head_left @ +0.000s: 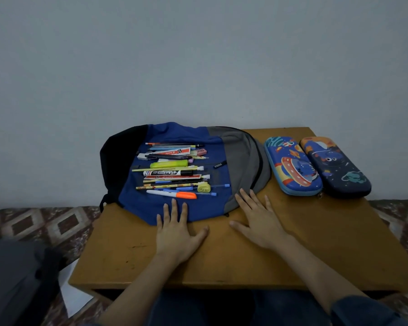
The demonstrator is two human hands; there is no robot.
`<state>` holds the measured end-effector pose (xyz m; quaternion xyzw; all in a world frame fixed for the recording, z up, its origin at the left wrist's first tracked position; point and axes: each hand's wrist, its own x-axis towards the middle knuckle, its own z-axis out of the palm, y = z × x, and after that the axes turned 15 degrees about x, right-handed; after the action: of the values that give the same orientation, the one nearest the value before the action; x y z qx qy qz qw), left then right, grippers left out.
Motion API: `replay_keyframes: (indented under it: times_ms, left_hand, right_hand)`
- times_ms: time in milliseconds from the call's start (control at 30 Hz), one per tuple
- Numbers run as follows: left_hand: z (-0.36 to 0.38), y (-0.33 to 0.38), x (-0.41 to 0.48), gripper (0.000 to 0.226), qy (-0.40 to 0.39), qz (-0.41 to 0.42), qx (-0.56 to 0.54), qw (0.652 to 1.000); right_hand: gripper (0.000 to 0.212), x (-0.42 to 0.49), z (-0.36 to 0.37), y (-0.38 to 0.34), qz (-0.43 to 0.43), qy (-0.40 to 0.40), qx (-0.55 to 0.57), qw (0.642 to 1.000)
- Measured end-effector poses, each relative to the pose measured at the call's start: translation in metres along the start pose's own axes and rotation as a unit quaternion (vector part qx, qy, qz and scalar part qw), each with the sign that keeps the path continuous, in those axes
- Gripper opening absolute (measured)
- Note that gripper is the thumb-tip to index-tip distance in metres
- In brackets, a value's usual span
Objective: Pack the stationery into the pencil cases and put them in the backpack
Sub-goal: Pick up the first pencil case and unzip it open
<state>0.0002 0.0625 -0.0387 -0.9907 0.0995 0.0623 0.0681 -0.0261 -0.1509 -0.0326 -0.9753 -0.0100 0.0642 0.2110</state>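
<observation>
A blue, grey and black backpack (236,156) lies flat on the left half of a small wooden table (222,260). A pile of stationery (174,171) rests on top of it: pens, pencils, markers, erasers, a yellow sharpener. Two zipped pencil cases sit side by side at the table's right: a light blue one (292,165) and a dark navy one (335,167). My left hand (178,234) lies flat, fingers spread, fingertips on the backpack's near edge. My right hand (257,217) lies flat beside it, fingertips touching the grey part. Both hands hold nothing.
A plain grey wall stands right behind the table. Patterned floor covering (57,222) surrounds it. A dark bundle (14,278) and a white sheet (73,295) lie on the floor at the lower left. My knees are under the table's near edge.
</observation>
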Motion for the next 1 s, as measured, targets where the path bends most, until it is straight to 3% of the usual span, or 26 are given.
replay_keyframes:
  times_ms: [733, 900, 1000]
  left_hand:
    - [-0.015, -0.007, 0.06, 0.09, -0.027, 0.036, -0.001, 0.999]
    - [-0.002, -0.005, 0.046, 0.08, 0.068, 0.028, -0.05, 0.996]
    - [-0.001, -0.004, 0.039, 0.08, 0.11, 0.068, -0.079, 0.988]
  right_hand:
    - [0.065, 0.054, -0.027, -0.004, 0.047, 0.006, 0.117, 0.992]
    - [0.065, 0.047, -0.064, 0.007, 0.07, 0.198, 0.108, 0.972]
    - [0.067, 0.044, -0.081, 0.032, 0.167, 0.221, 0.066, 0.958]
